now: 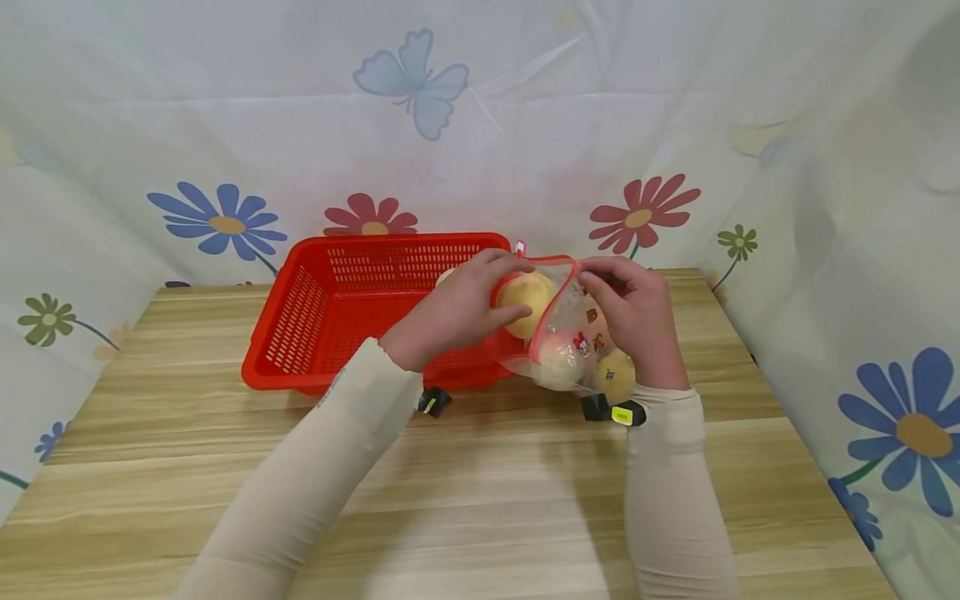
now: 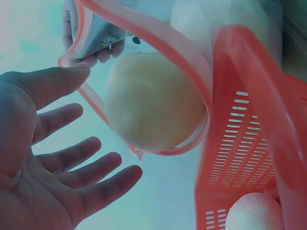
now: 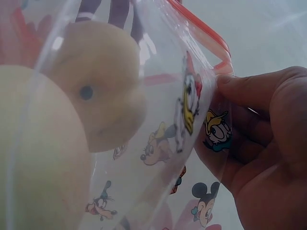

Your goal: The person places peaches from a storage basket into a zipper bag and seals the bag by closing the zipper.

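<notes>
My right hand (image 1: 633, 304) pinches the red-edged rim of a clear zip bag (image 3: 158, 191) printed with cartoon figures. The bag's mouth gapes towards the left. A pale yellow, round, fruit-like thing (image 2: 153, 103) sits just inside that mouth. Deeper in the bag are a whitish round thing (image 1: 559, 363) and another yellowish one (image 1: 616, 373). My left hand (image 1: 463, 308) is beside the mouth, over the basket's right end. Its fingers (image 2: 103, 189) are spread with nothing held, as the left wrist view shows.
A red slotted basket (image 1: 281, 333) stands on the wooden table (image 1: 480, 500), left of and partly beneath the bag. One pale round thing (image 2: 255, 213) lies in it, mostly hidden by my left hand in the head view. A flowered cloth (image 1: 480, 167) hangs behind the table.
</notes>
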{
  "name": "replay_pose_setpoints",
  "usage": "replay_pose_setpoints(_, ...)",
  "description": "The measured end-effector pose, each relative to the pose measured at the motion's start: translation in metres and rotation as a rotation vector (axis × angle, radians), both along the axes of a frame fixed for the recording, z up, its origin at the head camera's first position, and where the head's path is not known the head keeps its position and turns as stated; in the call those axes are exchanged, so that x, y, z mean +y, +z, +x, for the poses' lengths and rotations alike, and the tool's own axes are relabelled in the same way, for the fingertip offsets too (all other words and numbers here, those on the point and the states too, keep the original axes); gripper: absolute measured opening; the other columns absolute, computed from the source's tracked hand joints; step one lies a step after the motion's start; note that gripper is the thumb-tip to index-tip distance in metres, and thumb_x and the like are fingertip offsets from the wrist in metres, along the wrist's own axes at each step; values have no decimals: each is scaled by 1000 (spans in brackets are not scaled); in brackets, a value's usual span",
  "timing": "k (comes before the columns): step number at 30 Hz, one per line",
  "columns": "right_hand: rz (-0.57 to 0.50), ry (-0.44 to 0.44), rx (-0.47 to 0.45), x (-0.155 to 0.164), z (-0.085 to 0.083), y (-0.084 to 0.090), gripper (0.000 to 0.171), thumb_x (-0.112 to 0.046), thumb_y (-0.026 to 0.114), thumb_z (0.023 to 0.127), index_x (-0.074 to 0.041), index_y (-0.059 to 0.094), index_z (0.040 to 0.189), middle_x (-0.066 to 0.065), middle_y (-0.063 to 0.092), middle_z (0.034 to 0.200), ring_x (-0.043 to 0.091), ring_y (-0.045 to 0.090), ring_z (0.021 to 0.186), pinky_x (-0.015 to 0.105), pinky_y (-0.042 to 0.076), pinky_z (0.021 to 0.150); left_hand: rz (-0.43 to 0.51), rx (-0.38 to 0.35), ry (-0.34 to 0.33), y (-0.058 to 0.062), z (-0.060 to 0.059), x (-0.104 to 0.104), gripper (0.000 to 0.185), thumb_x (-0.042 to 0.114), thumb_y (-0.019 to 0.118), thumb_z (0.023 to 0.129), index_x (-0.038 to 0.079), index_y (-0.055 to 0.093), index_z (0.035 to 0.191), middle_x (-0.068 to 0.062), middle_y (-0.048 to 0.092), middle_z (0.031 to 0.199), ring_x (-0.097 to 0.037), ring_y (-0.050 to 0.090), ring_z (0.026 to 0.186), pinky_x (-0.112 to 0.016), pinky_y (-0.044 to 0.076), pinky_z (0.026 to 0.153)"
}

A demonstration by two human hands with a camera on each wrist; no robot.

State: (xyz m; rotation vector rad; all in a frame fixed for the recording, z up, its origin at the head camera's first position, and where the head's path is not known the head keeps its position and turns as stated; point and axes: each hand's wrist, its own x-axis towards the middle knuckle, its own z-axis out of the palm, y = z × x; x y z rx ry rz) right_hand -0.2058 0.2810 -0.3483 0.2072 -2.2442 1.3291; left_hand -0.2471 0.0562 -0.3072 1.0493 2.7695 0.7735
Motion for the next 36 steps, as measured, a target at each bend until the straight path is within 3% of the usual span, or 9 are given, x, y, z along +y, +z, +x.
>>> replay_pose_setpoints(10,3,-10,-13,0,1,1,26,-20,65,93,-5,71,112,11,72,101,1,60,82,12,51,75,45,49,43,0,-2,-8,50,35,66,91,21,52,136,-3,48,139,-21,47,125,-39,52,98)
replay_pose_setpoints(22,0,-11,-2,0,2,-1,26,-20,65,93,-5,71,112,12,71,100,2,59,81,12,51,74,60,23,82,5,-12,-8,50,28,69,89,22,52,135,-3,53,136,-20,51,118,-38,57,88)
replay_pose_setpoints(29,17,-13,-1,0,0,-1,25,-20,64,93,-5,70,113,11,71,103,4,59,82,12,51,75,46,30,92,6,-18,-7,48,28,68,89,21,52,134,-1,54,135,-20,53,117,-37,56,91)
replay_pose_setpoints(36,14,-18,-19,-1,2,1,26,-20,64,93,-6,70,114,11,71,105,5,59,83,12,51,74,6,-65,97,1,-36,1,46,27,63,93,21,50,136,0,57,127,-18,55,111,-34,55,92)
